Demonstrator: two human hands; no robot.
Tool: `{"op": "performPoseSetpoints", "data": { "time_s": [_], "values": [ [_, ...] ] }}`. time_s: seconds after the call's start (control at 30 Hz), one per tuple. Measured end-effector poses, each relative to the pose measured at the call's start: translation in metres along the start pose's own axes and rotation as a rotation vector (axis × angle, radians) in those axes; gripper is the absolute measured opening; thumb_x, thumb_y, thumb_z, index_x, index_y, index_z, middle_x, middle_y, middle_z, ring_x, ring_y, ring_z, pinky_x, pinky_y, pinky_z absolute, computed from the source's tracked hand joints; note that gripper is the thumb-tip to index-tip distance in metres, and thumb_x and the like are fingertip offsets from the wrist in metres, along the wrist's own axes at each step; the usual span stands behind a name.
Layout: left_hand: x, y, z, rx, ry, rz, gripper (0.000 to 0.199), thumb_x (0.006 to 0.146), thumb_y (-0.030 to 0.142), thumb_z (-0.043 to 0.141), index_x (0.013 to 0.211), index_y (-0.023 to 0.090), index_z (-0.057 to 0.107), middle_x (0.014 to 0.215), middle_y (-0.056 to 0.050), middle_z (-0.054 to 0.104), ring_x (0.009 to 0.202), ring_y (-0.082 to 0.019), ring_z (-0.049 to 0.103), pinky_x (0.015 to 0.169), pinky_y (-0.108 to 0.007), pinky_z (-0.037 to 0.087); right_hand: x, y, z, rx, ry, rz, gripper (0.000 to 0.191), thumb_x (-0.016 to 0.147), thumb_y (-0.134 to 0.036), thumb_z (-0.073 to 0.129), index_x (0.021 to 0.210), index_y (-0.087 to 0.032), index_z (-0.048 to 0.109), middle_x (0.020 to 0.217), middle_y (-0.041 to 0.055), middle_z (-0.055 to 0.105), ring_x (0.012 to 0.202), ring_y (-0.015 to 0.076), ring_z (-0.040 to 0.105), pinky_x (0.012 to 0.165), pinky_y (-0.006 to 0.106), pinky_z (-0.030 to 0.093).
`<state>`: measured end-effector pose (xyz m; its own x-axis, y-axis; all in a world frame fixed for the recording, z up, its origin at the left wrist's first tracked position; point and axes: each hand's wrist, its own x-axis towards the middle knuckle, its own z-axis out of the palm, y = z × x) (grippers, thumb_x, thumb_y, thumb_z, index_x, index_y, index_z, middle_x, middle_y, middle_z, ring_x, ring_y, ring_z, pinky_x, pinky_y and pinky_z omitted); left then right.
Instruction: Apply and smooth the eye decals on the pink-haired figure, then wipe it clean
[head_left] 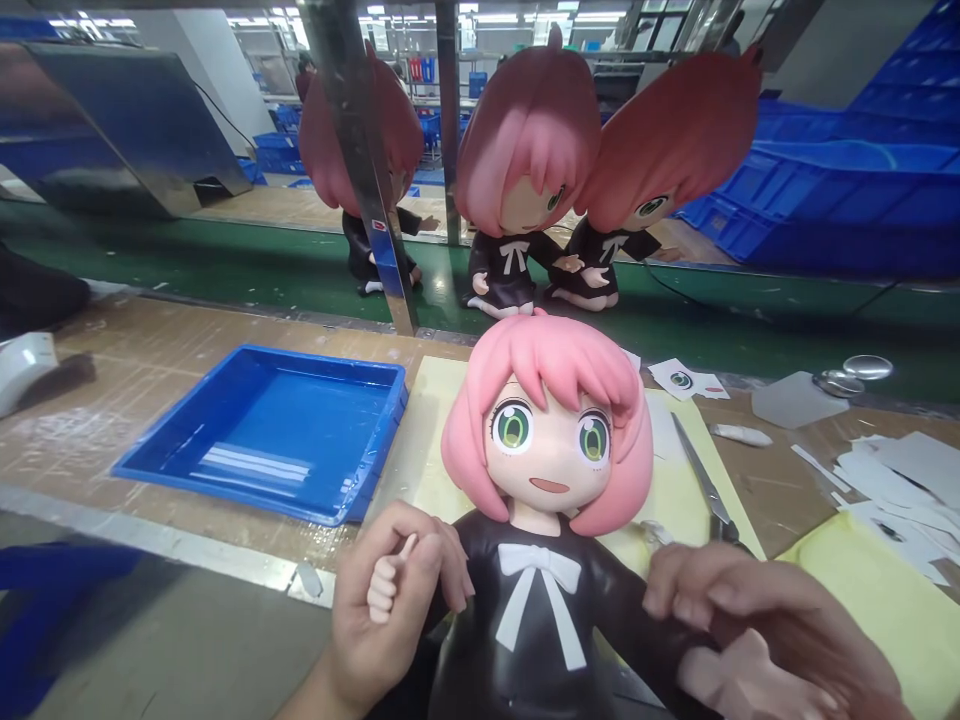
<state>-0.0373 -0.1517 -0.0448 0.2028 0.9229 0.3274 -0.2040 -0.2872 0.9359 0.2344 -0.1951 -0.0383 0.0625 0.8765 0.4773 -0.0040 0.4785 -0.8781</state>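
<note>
A large pink-haired doll figure in a black dress with a white bow faces me, leaning over the near edge of the bench. My left hand is closed around its arm on the left, and the figure's small pale fist shows between my thumb and fingers. On the other side, my right hand curls over the black sleeve and pale hand of its other arm. Both green printed eyes are on its face. Its lower body runs out of view.
A blue tray of clear liquid stands at left. Scissors, a white tube, an eye decal and paper scraps lie at right. Three similar figures stand on the green conveyor behind, near metal posts and blue crates.
</note>
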Motion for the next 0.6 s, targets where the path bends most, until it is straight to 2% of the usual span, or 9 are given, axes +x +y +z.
{"op": "performPoseSetpoints", "data": {
  "time_s": [0.03,0.1,0.2,0.3,0.37,0.47,0.6],
  "values": [
    [0.0,0.0,-0.001,-0.001,-0.005,-0.002,0.024,0.107,0.019,0.044,0.087,0.02,0.057,0.066,0.001,0.065,0.064,-0.015,0.066,0.07,-0.031,0.053,0.007,0.0,-0.005,-0.139,0.033,-0.026,0.025,0.102,-0.045,0.049,0.102,-0.031,0.07,0.07,0.0042,0.062,0.062,0.0248,0.068,0.051,0.036,0.057],
    [0.0,0.0,-0.001,-0.005,-0.001,-0.015,0.024,0.107,0.019,0.044,0.087,0.02,0.057,0.066,0.001,0.065,0.064,-0.015,0.066,0.07,-0.031,0.053,0.024,-0.002,-0.013,-0.478,0.062,-0.192,0.019,0.1,-0.022,0.052,0.104,-0.028,0.069,0.078,0.006,0.064,0.071,0.0244,0.067,0.057,0.037,0.056],
    [0.0,0.003,0.003,-0.006,0.023,-0.04,0.025,0.107,0.02,0.046,0.085,0.02,0.057,0.065,0.001,0.064,0.063,-0.015,0.065,0.069,-0.03,0.052,0.054,-0.001,-0.017,-0.879,-0.065,-0.517,0.027,0.089,-0.004,0.063,0.107,-0.022,0.069,0.087,0.0046,0.063,0.078,0.0205,0.063,0.066,0.035,0.05],
    [-0.001,0.01,0.012,0.013,0.114,-0.083,0.028,0.107,0.024,0.048,0.08,0.019,0.055,0.063,0.002,0.062,0.062,-0.013,0.062,0.07,-0.03,0.05,0.08,0.005,-0.012,-1.069,-0.197,-0.677,0.027,0.085,0.0,0.069,0.106,-0.017,0.07,0.09,0.0056,0.061,0.08,0.0195,0.058,0.071,0.036,0.045],
    [-0.001,0.014,0.018,0.026,0.179,-0.117,0.031,0.107,0.027,0.05,0.078,0.02,0.054,0.062,0.002,0.061,0.061,-0.013,0.06,0.069,-0.03,0.048,0.092,0.01,-0.007,-1.143,-0.247,-0.729,0.025,0.087,-0.002,0.069,0.108,-0.015,0.07,0.091,0.0072,0.06,0.08,0.0203,0.057,0.071,0.037,0.044],
    [0.0,0.018,0.023,0.047,0.203,-0.137,0.032,0.107,0.03,0.05,0.077,0.02,0.054,0.061,0.003,0.06,0.061,-0.013,0.06,0.07,-0.03,0.047,0.1,0.014,0.001,-1.181,-0.293,-0.772,0.025,0.094,-0.01,0.063,0.116,-0.017,0.07,0.09,0.0065,0.056,0.081,0.0214,0.056,0.071,0.037,0.045],
    [0.0,0.019,0.022,0.069,0.197,-0.158,0.032,0.107,0.031,0.049,0.077,0.021,0.054,0.062,0.004,0.06,0.061,-0.012,0.06,0.072,-0.031,0.048,0.101,0.016,0.005,-1.218,-0.288,-0.82,0.026,0.099,-0.014,0.056,0.123,-0.014,0.067,0.092,0.0067,0.056,0.086,0.023,0.058,0.074,0.039,0.045]
  ]
}}
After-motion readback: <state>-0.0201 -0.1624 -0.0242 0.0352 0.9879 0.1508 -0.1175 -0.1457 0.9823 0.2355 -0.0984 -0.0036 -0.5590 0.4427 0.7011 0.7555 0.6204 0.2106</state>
